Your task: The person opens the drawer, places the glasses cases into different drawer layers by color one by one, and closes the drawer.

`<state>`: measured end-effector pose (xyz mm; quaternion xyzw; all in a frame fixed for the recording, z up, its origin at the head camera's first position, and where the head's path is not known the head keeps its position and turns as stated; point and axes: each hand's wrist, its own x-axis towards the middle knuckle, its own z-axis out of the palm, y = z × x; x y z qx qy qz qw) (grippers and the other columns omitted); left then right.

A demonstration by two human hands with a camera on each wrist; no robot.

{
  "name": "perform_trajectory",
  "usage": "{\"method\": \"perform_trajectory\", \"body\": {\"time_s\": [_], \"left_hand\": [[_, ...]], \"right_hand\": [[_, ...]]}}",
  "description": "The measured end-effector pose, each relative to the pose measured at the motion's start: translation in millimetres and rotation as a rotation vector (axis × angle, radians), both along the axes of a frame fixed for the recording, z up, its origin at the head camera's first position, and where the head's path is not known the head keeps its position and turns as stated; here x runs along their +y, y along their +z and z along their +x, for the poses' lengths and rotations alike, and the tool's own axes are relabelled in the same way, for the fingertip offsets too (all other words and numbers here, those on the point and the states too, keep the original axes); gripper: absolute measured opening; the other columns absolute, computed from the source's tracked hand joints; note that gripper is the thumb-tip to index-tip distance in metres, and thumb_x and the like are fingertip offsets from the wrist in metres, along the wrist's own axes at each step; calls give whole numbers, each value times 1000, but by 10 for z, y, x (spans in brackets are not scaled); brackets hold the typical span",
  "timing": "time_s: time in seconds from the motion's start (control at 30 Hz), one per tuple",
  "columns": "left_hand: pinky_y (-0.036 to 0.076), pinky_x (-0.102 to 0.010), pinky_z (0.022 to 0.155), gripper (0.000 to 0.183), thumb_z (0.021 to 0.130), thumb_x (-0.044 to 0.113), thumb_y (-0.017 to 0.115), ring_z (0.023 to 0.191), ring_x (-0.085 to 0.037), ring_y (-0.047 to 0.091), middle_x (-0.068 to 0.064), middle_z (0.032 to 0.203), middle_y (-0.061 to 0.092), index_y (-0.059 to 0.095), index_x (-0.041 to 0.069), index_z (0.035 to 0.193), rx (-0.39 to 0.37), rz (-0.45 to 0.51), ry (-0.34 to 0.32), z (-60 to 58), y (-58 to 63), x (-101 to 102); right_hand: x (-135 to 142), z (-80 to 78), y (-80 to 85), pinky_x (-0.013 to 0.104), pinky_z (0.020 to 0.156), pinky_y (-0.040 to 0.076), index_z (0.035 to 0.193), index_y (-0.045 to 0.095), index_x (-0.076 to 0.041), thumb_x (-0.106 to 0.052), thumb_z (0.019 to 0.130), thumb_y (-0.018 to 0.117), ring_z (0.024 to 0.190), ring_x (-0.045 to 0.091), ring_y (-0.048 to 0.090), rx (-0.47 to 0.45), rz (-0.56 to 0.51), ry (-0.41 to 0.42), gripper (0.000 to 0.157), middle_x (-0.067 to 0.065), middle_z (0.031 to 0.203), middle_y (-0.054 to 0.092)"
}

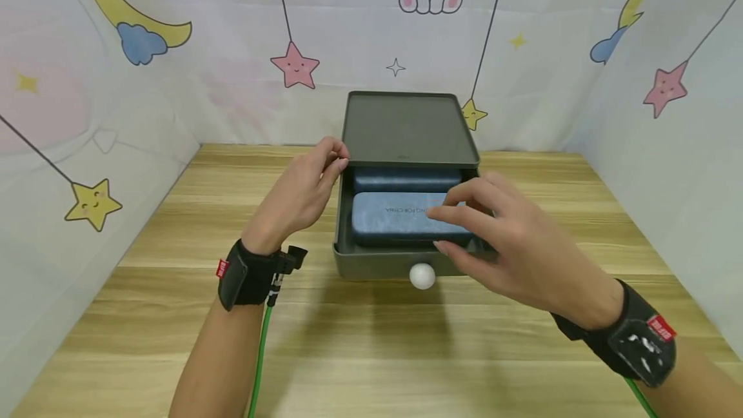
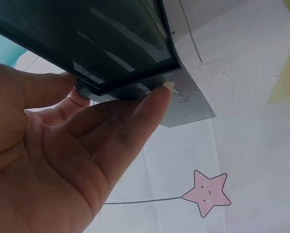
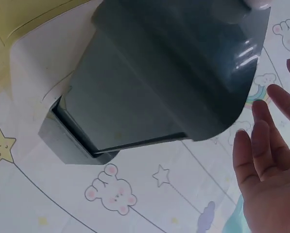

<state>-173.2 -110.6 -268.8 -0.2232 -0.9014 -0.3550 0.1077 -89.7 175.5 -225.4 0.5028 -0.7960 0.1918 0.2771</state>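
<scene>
A grey-green drawer box (image 1: 411,128) stands on the table with its drawer (image 1: 371,263) pulled out toward me; a white round knob (image 1: 422,276) sits on the drawer front. Two blue oblong cases lie inside: a front case (image 1: 383,218) with dark lettering on top and a rear case (image 1: 406,179) partly under the box top. My left hand (image 1: 298,189) grips the box's left front corner, thumb and fingers at its edge in the left wrist view. Over the front case's right end hovers my right hand (image 1: 516,244), fingers spread and holding nothing, hiding that end.
Wood-grain table (image 1: 290,347) surrounds the box. Printed white cloth walls (image 1: 232,82) with stars and moons rise behind it and on both sides. Black wrist straps (image 1: 249,276) with green cables are on both forearms.
</scene>
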Motion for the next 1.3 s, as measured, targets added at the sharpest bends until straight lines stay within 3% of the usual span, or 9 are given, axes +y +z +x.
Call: {"method": "perform_trajectory", "body": {"time_s": [0.13,0.4,0.53,0.63,0.73,0.87,1.07,1.3], "left_hand": [[44,-40,82,18,104,25,41,90,-19,51,-8,112,61,50,12,112,1,0,2,-1,0,2],[46,-41,86,16,104,23,41,97,-18,52,-8,115,60,50,11,112,0,0,-3,2,-2,3],[45,-41,84,17,104,23,41,94,-19,52,-8,114,61,50,11,112,-2,2,0,6,-3,-2],[45,-41,84,17,104,23,41,93,-19,51,-8,113,60,50,11,112,-3,3,1,9,-5,-5],[45,-41,85,17,104,23,41,95,-19,52,-8,114,60,50,11,111,-7,4,2,13,-9,-5],[45,-42,85,17,104,23,41,95,-19,52,-9,115,60,50,11,112,-8,3,3,17,-12,-5],[45,-41,83,17,104,24,41,93,-19,51,-9,115,60,50,11,112,0,1,-1,15,-2,0],[45,-41,83,17,104,24,41,93,-19,51,-9,114,60,50,11,112,-4,2,0,14,3,3]], "right_hand": [[-31,112,-49,32,62,41,107,69,-9,-33,99,48,83,18,47,60,-3,-6,32,6,93,54],[-70,255,-172,30,58,45,105,70,-8,-29,98,48,80,15,49,40,21,29,31,5,93,56],[-94,317,-235,31,59,50,108,69,-10,-20,92,62,80,15,52,13,56,25,20,5,96,57],[-112,361,-294,28,57,51,107,68,-11,-14,81,74,77,12,54,-12,86,-6,27,4,98,59],[-130,389,-350,25,54,51,108,67,-13,-12,75,79,74,9,54,-21,119,-46,35,2,100,59],[-154,409,-385,25,52,51,108,65,-13,-12,78,76,70,8,55,-1,150,-75,31,2,101,58],[-171,401,-415,27,50,51,107,64,-8,-9,89,61,67,11,57,62,146,-59,18,5,101,59],[-126,396,-527,31,58,52,121,58,-6,4,82,66,84,17,55,36,256,-88,42,10,111,55]]}}
